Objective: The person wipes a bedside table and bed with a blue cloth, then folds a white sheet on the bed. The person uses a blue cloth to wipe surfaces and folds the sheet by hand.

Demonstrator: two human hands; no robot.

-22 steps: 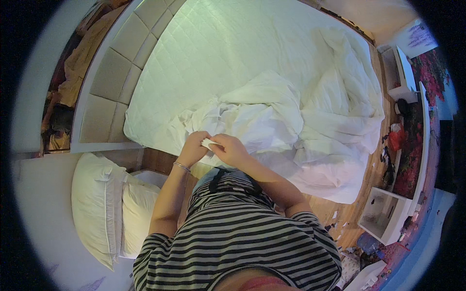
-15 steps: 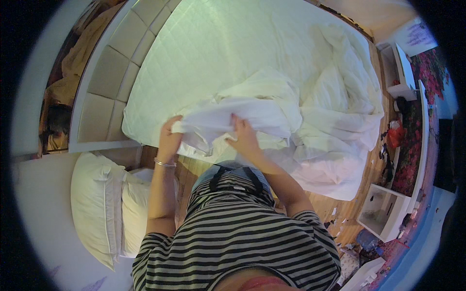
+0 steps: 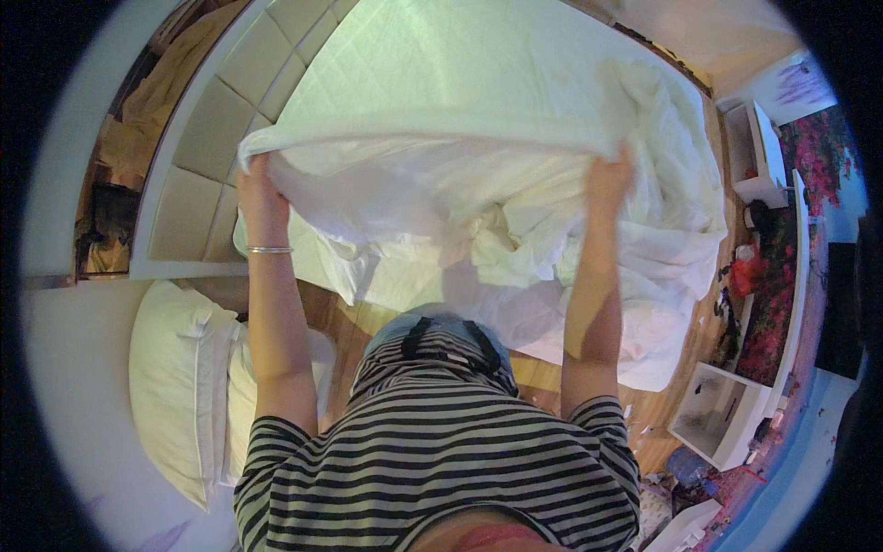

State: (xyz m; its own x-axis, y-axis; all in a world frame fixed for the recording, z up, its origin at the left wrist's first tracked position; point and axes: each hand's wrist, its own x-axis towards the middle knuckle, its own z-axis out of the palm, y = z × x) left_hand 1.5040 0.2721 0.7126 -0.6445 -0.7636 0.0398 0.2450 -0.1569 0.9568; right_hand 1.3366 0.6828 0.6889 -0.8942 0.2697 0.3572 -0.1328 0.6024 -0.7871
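A white bed sheet [image 3: 395, 184] is stretched between my two raised hands above the bed. Its upper edge runs almost straight across, while the lower part hangs in loose folds toward me. My left hand [image 3: 264, 189] is closed on one end of that edge, near the padded headboard. At the other end my right hand [image 3: 611, 179], slightly smeared by motion, grips the edge too. Beyond the cloth lies the white quilted mattress [image 3: 441, 64]. To the right, a crumpled white duvet [image 3: 676, 221] is heaped on the bed's foot end.
Cream tiled padding covers the headboard [image 3: 207, 133] at left. White pillows [image 3: 179, 386] rest low on the left side. On the right are a white open drawer unit [image 3: 722, 414], a red bag [image 3: 745, 271] and a blue container [image 3: 688, 467]. Small scraps litter the wooden floor.
My hands have moved apart and farther over the bed, the left toward the headboard and the right toward the duvet. The bunched sheet is now spread wide and lifted between them.
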